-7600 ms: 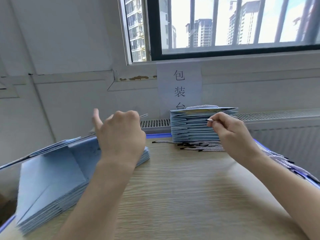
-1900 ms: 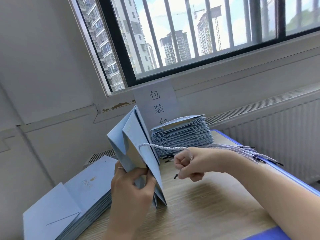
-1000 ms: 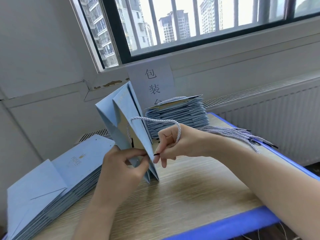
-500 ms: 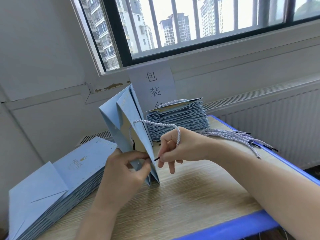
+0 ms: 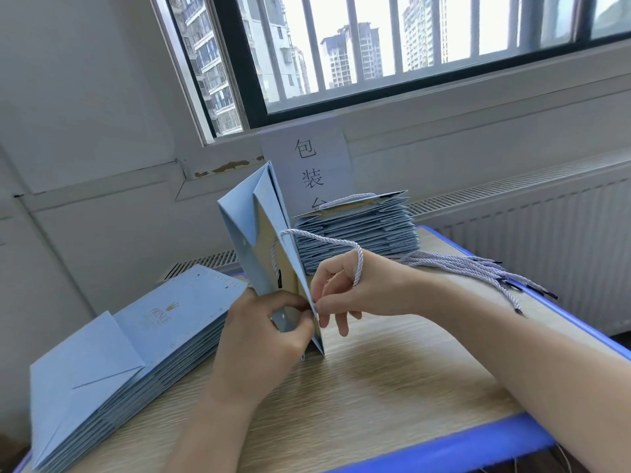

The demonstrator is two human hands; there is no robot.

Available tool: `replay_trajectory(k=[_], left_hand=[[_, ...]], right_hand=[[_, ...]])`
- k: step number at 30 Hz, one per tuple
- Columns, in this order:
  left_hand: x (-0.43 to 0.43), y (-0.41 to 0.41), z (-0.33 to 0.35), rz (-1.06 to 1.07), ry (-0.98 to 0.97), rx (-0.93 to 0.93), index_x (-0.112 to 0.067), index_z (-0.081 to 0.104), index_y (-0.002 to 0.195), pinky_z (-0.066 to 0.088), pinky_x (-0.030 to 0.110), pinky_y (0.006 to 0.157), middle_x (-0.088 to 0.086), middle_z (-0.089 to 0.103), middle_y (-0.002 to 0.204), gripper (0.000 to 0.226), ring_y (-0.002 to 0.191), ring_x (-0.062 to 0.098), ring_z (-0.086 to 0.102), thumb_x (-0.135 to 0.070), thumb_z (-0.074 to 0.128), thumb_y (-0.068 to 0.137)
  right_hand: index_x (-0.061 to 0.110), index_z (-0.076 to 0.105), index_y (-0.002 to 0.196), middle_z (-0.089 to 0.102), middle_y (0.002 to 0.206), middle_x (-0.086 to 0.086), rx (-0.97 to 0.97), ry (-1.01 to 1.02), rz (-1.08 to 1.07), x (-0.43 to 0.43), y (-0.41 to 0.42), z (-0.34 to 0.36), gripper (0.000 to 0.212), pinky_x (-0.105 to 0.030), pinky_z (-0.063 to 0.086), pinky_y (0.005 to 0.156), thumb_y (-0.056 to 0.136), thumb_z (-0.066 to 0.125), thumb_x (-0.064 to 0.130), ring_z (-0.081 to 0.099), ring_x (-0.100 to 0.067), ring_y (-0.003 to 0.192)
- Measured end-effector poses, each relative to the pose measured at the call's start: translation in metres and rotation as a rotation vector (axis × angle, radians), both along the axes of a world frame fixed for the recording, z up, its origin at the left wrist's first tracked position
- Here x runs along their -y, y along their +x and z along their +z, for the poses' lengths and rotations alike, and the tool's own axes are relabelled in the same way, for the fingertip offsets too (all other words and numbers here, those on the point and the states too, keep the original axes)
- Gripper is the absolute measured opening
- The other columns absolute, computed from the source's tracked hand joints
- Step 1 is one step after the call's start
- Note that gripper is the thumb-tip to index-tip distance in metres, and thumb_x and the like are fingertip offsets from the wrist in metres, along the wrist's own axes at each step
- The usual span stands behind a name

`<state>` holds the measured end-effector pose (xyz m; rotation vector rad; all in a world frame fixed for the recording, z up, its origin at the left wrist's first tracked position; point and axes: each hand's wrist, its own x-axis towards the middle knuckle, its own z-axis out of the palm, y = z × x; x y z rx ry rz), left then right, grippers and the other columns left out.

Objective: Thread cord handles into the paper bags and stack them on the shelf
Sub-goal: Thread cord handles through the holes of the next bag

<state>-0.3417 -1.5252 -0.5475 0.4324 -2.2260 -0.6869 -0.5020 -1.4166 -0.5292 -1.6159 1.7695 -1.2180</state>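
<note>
Cord nearer bag (right hand's pinch)

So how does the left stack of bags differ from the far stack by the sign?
The left stack shows bare punch holes and no cord on its top bag; the far stack has a cord handle on top. The left stack leans and fans out; the far stack sits squarer. Loose cords lie beside the far stack, not the left stack. Both are flat light-blue bags.
</note>
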Motion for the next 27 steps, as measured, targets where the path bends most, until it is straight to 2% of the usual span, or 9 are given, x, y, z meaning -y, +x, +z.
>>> replay_trajectory(k=[5, 8, 10, 14, 17, 19, 22, 24, 27], left_hand=[[-0.005, -0.004, -0.002, 0.042, -0.001, 0.042, -0.043, 0.072, 0.071, 0.053, 0.032, 0.067, -0.009, 0.066, 0.082, 0.014, 0.078, 0.007, 0.061, -0.029, 0.073, 0.072], [-0.008, -0.004, 0.0, 0.042, -0.034, 0.067, -0.045, 0.071, 0.074, 0.054, 0.034, 0.068, -0.007, 0.066, 0.083, 0.01, 0.08, 0.01, 0.062, -0.044, 0.065, 0.066], [-0.007, -0.004, 0.0, 0.038, -0.063, 0.091, -0.043, 0.072, 0.072, 0.053, 0.033, 0.068, -0.006, 0.065, 0.083, 0.019, 0.084, 0.011, 0.06, -0.05, 0.056, 0.064], [-0.008, -0.004, -0.002, 0.061, -0.149, 0.194, -0.042, 0.064, 0.052, 0.041, 0.026, 0.059, -0.004, 0.056, 0.075, 0.014, 0.088, 0.017, 0.051, -0.039, 0.059, 0.065], [-0.009, -0.004, -0.003, 0.092, -0.175, 0.203, -0.033, 0.076, 0.067, 0.045, 0.025, 0.071, -0.011, 0.052, 0.085, 0.009, 0.1, 0.011, 0.045, -0.024, 0.074, 0.07], [-0.009, -0.004, -0.002, 0.089, -0.193, 0.199, -0.029, 0.079, 0.075, 0.041, 0.017, 0.071, -0.021, 0.044, 0.084, 0.011, 0.099, 0.007, 0.041, -0.02, 0.075, 0.072], [-0.008, -0.004, -0.002, 0.092, -0.194, 0.188, -0.033, 0.074, 0.089, 0.034, 0.003, 0.065, -0.015, 0.045, 0.087, 0.017, 0.088, 0.005, 0.041, -0.023, 0.073, 0.076], [-0.006, -0.003, -0.003, 0.078, -0.173, 0.171, -0.034, 0.072, 0.092, 0.035, 0.002, 0.064, -0.01, 0.051, 0.089, 0.017, 0.082, 0.004, 0.044, -0.024, 0.071, 0.078], [-0.007, -0.003, -0.003, 0.037, -0.177, 0.14, -0.03, 0.072, 0.083, 0.036, 0.006, 0.063, -0.004, 0.058, 0.082, 0.011, 0.078, 0.006, 0.051, -0.023, 0.065, 0.084]], right_hand=[[0.006, 0.055, 0.104, 0.073, 0.078, -0.003, 0.016, 0.03, -0.006, 0.0, -0.002, -0.002, 0.018, -0.026, 0.045, 0.055, 0.091, 0.067, 0.007, 0.068, -0.023, 0.064], [0.016, 0.056, 0.109, 0.074, 0.09, -0.006, 0.016, 0.169, 0.011, -0.001, -0.005, -0.005, 0.036, -0.042, 0.055, 0.071, 0.082, 0.078, 0.01, 0.069, -0.021, 0.072], [0.02, 0.056, 0.109, 0.075, 0.096, -0.006, 0.019, 0.221, 0.025, 0.0, -0.007, -0.008, 0.044, -0.047, 0.057, 0.08, 0.076, 0.084, 0.012, 0.069, -0.019, 0.076], [0.025, 0.055, 0.104, 0.071, 0.085, 0.005, -0.045, 0.201, -0.013, 0.002, -0.005, -0.011, 0.051, -0.038, 0.057, 0.071, 0.068, 0.09, 0.022, 0.067, -0.018, 0.075], [0.028, 0.056, 0.103, 0.068, 0.084, 0.008, -0.137, 0.185, -0.023, 0.004, -0.005, -0.012, 0.054, -0.043, 0.057, 0.069, 0.062, 0.091, 0.036, 0.067, -0.021, 0.076], [0.031, 0.058, 0.097, 0.068, 0.085, 0.007, -0.177, 0.176, -0.023, 0.005, -0.006, -0.014, 0.05, -0.043, 0.057, 0.07, 0.06, 0.089, 0.042, 0.068, -0.023, 0.079], [0.03, 0.058, 0.084, 0.064, 0.08, 0.01, -0.243, 0.154, -0.032, 0.007, -0.006, -0.015, 0.04, -0.038, 0.053, 0.066, 0.061, 0.086, 0.045, 0.062, -0.016, 0.071], [0.024, 0.056, 0.077, 0.058, 0.074, 0.01, -0.277, 0.127, -0.034, 0.008, -0.007, -0.017, 0.036, -0.037, 0.046, 0.061, 0.067, 0.086, 0.04, 0.052, -0.01, 0.065], [0.021, 0.051, 0.071, 0.053, 0.069, 0.006, -0.313, 0.118, -0.047, 0.007, -0.008, -0.017, 0.036, -0.031, 0.039, 0.058, 0.076, 0.084, 0.035, 0.045, -0.01, 0.061]])
